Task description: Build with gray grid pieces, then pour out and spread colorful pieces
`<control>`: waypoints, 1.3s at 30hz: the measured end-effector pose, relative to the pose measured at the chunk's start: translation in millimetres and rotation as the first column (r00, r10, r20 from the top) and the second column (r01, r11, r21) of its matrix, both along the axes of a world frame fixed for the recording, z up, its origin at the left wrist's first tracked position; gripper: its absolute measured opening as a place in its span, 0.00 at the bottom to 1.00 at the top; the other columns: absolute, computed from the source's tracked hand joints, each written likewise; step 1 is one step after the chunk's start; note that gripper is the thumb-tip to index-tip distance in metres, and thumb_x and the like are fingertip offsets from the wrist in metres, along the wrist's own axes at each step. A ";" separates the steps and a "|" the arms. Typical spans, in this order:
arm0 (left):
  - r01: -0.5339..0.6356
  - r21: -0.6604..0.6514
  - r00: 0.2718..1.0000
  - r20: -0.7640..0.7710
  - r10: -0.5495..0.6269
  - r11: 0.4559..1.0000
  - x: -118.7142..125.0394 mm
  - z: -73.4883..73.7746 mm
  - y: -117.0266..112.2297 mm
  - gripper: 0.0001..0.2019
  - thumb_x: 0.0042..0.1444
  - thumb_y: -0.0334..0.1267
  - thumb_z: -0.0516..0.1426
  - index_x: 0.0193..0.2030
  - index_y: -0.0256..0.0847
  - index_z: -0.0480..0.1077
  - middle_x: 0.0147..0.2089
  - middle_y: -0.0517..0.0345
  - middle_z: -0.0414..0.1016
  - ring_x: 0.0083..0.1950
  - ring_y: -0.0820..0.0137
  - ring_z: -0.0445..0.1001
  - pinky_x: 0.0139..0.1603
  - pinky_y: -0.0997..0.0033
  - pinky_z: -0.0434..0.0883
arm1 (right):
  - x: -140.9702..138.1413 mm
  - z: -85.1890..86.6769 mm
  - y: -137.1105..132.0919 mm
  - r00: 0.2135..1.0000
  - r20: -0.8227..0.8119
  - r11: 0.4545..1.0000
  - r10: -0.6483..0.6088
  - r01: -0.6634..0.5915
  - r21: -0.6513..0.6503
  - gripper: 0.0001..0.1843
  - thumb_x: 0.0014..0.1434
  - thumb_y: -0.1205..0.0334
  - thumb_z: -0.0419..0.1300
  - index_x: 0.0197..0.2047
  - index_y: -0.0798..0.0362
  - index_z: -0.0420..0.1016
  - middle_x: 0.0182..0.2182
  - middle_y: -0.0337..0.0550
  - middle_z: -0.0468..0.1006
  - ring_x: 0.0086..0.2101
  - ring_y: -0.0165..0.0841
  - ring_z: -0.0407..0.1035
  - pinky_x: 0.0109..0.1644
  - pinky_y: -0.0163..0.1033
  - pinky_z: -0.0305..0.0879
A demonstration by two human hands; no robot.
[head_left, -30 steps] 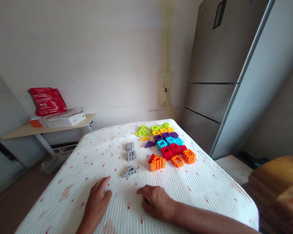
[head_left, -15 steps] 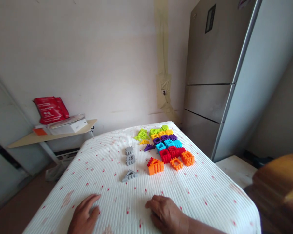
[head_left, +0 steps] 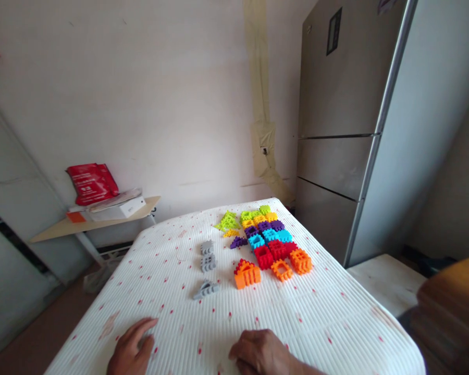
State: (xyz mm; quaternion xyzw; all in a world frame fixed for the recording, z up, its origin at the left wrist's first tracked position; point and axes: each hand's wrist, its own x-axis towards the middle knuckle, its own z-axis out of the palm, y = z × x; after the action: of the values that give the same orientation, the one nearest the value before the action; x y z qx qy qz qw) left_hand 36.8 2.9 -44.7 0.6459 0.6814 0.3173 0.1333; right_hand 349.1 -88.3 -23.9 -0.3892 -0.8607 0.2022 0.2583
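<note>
My left hand [head_left: 131, 348] rests on the quilted white cloth near the front edge, thumb and fingers apart, holding nothing. To its right, my right hand [head_left: 261, 350] lies knuckles up with its fingers curled in; no object shows in it. Nearest to the hands is a grey triangular block piece [head_left: 206, 289]. Two grey square pieces [head_left: 208, 263] stand behind it. On the right are interlocking plastic blocks grouped by colour: orange pieces [head_left: 247, 276], red ones [head_left: 263, 257], light blue ones [head_left: 257, 241], purple ones [head_left: 238, 242], yellow ones [head_left: 231, 233] and green ones [head_left: 227, 221].
The blocks lie on a table [head_left: 172, 307] covered with a red-dotted white cloth. A tall grey fridge [head_left: 332, 161] stands at the right. Back left, a small side table [head_left: 58, 229] carries a red bag [head_left: 91, 183] and a white box [head_left: 128, 207]. A brown rounded object [head_left: 453, 302] sits at far right.
The camera view has tilted and shifted slightly. Both hands appear a little lower in the picture, the right one most. The blocks keep their arrangement.
</note>
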 end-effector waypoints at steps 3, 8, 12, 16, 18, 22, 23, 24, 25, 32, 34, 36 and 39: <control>-0.020 -0.023 0.999 0.040 0.021 1.000 -0.7 0.3 -2.3 0.21 0.43 0.46 0.47 0.38 0.40 0.73 0.46 0.49 0.74 0.51 0.56 0.69 0.56 0.54 0.64 | 8.7 28.1 -0.9 0.988 -0.140 0.998 0.065 -0.066 -0.005 0.17 0.55 0.73 0.49 0.43 0.53 0.74 0.36 0.43 0.78 0.36 0.30 0.72 0.40 0.30 0.66; -0.054 -0.066 0.990 0.130 0.062 0.996 -1.7 0.2 1.9 0.20 0.45 0.47 0.47 0.41 0.41 0.71 0.48 0.50 0.73 0.52 0.57 0.69 0.58 0.54 0.62 | 43.0 96.6 45.7 0.969 -0.198 0.986 -0.145 0.159 0.057 0.13 0.59 0.68 0.49 0.42 0.52 0.73 0.35 0.42 0.77 0.35 0.30 0.71 0.40 0.31 0.65; -0.050 -0.009 0.982 0.184 0.051 0.999 -0.7 1.8 16.7 0.20 0.44 0.47 0.48 0.40 0.41 0.71 0.49 0.50 0.73 0.54 0.58 0.68 0.58 0.56 0.62 | 65.5 124.6 140.4 0.954 -0.060 0.940 -0.295 0.301 0.159 0.13 0.57 0.69 0.51 0.43 0.54 0.74 0.37 0.44 0.76 0.37 0.32 0.70 0.44 0.34 0.63; -0.112 0.006 0.971 0.211 0.108 0.994 -1.7 9.1 30.2 0.20 0.44 0.47 0.49 0.42 0.41 0.71 0.49 0.50 0.72 0.52 0.59 0.70 0.56 0.57 0.65 | 85.2 130.4 234.7 0.882 -0.039 0.878 -0.469 0.471 0.091 0.18 0.48 0.72 0.58 0.44 0.55 0.75 0.39 0.45 0.76 0.38 0.33 0.70 0.46 0.35 0.62; -0.156 -0.021 0.965 0.212 0.157 0.987 -3.7 13.7 34.4 0.22 0.46 0.48 0.49 0.44 0.41 0.70 0.50 0.50 0.72 0.49 0.60 0.71 0.54 0.57 0.66 | 104.9 130.3 266.1 0.841 -0.073 0.839 -0.536 0.540 0.064 0.15 0.48 0.71 0.58 0.42 0.56 0.76 0.41 0.46 0.76 0.40 0.35 0.69 0.48 0.36 0.62; -0.221 -0.059 0.947 0.226 0.229 0.973 -8.2 18.9 41.7 0.22 0.48 0.49 0.49 0.46 0.40 0.69 0.50 0.50 0.71 0.47 0.60 0.72 0.53 0.56 0.67 | 168.3 123.1 287.6 0.740 -0.153 0.754 -0.655 0.653 -0.069 0.14 0.53 0.64 0.56 0.41 0.60 0.75 0.38 0.50 0.77 0.36 0.34 0.71 0.38 0.35 0.67; -0.227 -0.060 0.942 0.238 0.235 0.972 -9.0 18.8 43.9 0.22 0.48 0.49 0.49 0.46 0.40 0.69 0.50 0.50 0.71 0.47 0.59 0.72 0.53 0.56 0.67 | 186.6 119.2 284.7 0.707 -0.173 0.727 -0.686 0.676 -0.120 0.15 0.54 0.63 0.55 0.43 0.61 0.74 0.36 0.51 0.77 0.33 0.33 0.71 0.34 0.34 0.68; -0.232 -0.057 0.938 0.253 0.239 0.971 -9.5 18.2 46.2 0.22 0.48 0.49 0.50 0.46 0.41 0.69 0.50 0.51 0.72 0.48 0.59 0.72 0.53 0.56 0.66 | 204.6 114.2 279.1 0.669 -0.193 0.695 -0.718 0.699 -0.166 0.17 0.54 0.62 0.54 0.44 0.63 0.73 0.35 0.53 0.78 0.30 0.33 0.72 0.30 0.34 0.68; -0.235 -0.050 0.932 0.271 0.239 0.971 -9.6 17.2 48.8 0.22 0.48 0.49 0.50 0.46 0.41 0.69 0.50 0.51 0.71 0.49 0.59 0.71 0.53 0.56 0.66 | 222.0 108.1 271.0 0.631 -0.212 0.665 -0.747 0.718 -0.207 0.18 0.54 0.61 0.54 0.45 0.64 0.72 0.35 0.54 0.77 0.30 0.33 0.72 0.29 0.34 0.69; -0.076 0.001 0.927 0.369 0.070 0.997 10.2 8.3 84.2 0.25 0.51 0.51 0.50 0.51 0.39 0.65 0.53 0.51 0.69 0.52 0.62 0.69 0.53 0.62 0.67 | 292.5 30.1 180.3 0.296 -0.386 0.453 -0.874 0.786 -0.422 0.17 0.49 0.56 0.56 0.39 0.58 0.74 0.36 0.54 0.77 0.31 0.36 0.72 0.27 0.36 0.70; 0.048 0.064 0.942 0.328 -0.067 0.997 27.8 10.5 101.7 0.25 0.52 0.51 0.49 0.52 0.39 0.64 0.56 0.50 0.67 0.56 0.63 0.66 0.57 0.63 0.64 | 292.1 8.3 159.9 0.227 -0.419 0.416 -0.879 0.794 -0.443 0.19 0.47 0.53 0.57 0.38 0.57 0.74 0.37 0.54 0.77 0.34 0.38 0.72 0.29 0.38 0.70; 0.182 0.109 0.953 0.225 -0.202 0.977 51.3 16.2 120.3 0.25 0.53 0.49 0.49 0.55 0.38 0.63 0.59 0.49 0.63 0.61 0.64 0.61 0.61 0.63 0.59 | 286.3 -4.7 149.5 0.229 -0.381 0.383 -0.896 0.833 -0.399 0.23 0.48 0.50 0.55 0.41 0.58 0.74 0.40 0.55 0.76 0.38 0.41 0.71 0.34 0.40 0.70; 0.310 0.043 0.950 0.001 -0.311 0.950 91.4 27.3 145.6 0.30 0.51 0.49 0.52 0.59 0.37 0.60 0.64 0.46 0.55 0.65 0.61 0.53 0.64 0.60 0.53 | 274.5 -7.1 154.1 0.286 -0.253 0.347 -0.924 0.904 -0.248 0.26 0.51 0.47 0.52 0.44 0.57 0.73 0.43 0.54 0.75 0.45 0.44 0.69 0.48 0.46 0.65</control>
State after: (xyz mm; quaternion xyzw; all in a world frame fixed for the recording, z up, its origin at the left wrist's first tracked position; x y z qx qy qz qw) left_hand 128.3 148.5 -17.4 0.7465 0.5640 0.3090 0.1705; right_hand 623.7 65.8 -31.0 -0.7743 -0.4160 0.1080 0.4644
